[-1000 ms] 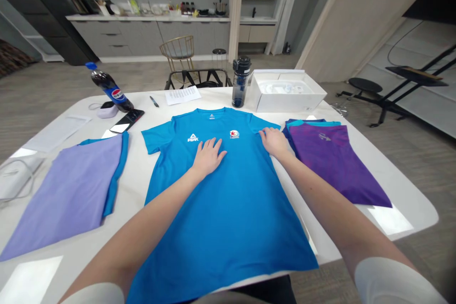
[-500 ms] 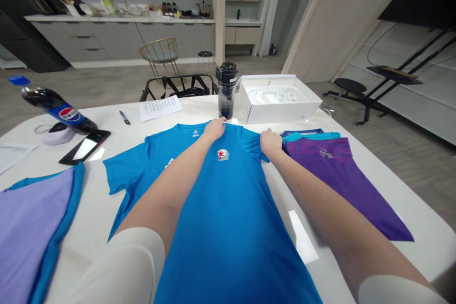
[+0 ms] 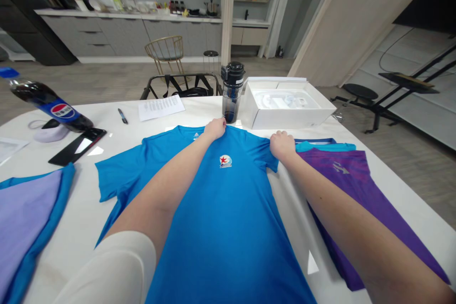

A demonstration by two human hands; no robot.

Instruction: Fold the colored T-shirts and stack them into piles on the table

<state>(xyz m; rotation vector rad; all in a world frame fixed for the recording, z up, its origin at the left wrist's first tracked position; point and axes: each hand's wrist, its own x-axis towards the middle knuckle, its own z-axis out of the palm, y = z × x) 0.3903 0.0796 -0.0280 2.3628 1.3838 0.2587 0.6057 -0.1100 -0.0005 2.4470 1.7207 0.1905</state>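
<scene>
A blue T-shirt [image 3: 228, 218] with a small red-and-white badge lies spread on the white table [image 3: 71, 266], its collar towards the far side. My left hand [image 3: 215, 128] is closed on the shirt's collar near the right shoulder; the fingertips are partly hidden. Out at the end of the right sleeve, my right hand [image 3: 282, 145] pinches the fabric. Just beyond that hand lies a purple garment [image 3: 342, 185] on top of light blue and dark blue clothing, and my right forearm crosses over it.
A dark tumbler [image 3: 232, 92] and an open white box [image 3: 292, 116] stand beyond the collar. To the left are a cola bottle [image 3: 53, 104], a black phone-like slab [image 3: 76, 147], a pen [image 3: 122, 116], a printed sheet [image 3: 161, 108] and lilac-and-blue clothing [image 3: 28, 218].
My right hand has shifted a little to the right with the sleeve, which is now stretched out straighter. My left hand stays at the collar. The view has turned slightly.
</scene>
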